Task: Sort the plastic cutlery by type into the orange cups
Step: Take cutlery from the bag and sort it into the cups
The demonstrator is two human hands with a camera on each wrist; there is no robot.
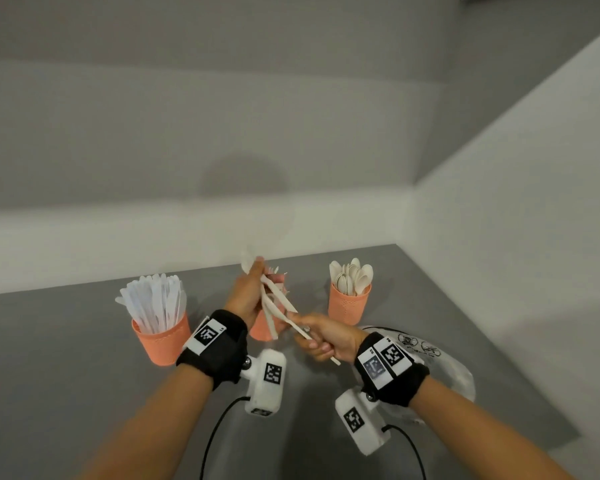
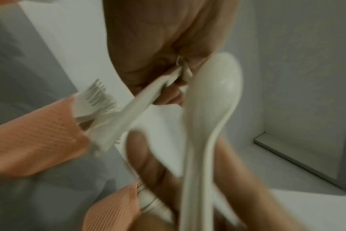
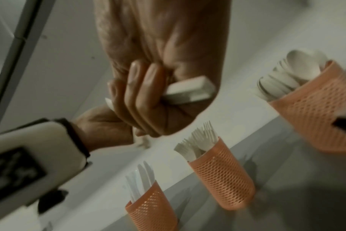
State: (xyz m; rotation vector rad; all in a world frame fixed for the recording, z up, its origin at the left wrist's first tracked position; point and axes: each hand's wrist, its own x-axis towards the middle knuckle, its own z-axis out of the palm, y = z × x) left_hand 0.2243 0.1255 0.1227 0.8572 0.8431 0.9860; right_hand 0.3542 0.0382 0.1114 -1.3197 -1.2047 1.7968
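Above the grey table (image 1: 84, 393), the left hand (image 1: 245, 296) grips a small bunch of white plastic cutlery (image 1: 271, 303), a spoon (image 2: 213, 96) among them, just in front of the middle orange cup (image 3: 221, 176), which holds forks. The right hand (image 1: 323, 336) is closed round the handle of one long piece (image 1: 300, 329) that slants up into the bunch; its end sticks out below the fist. The knife cup (image 1: 163, 337) stands toward the table's left, the spoon cup (image 1: 349, 306) toward the right, all three along the back edge by the wall. A clear plastic bag (image 1: 440, 368) lies beneath the right wrist.
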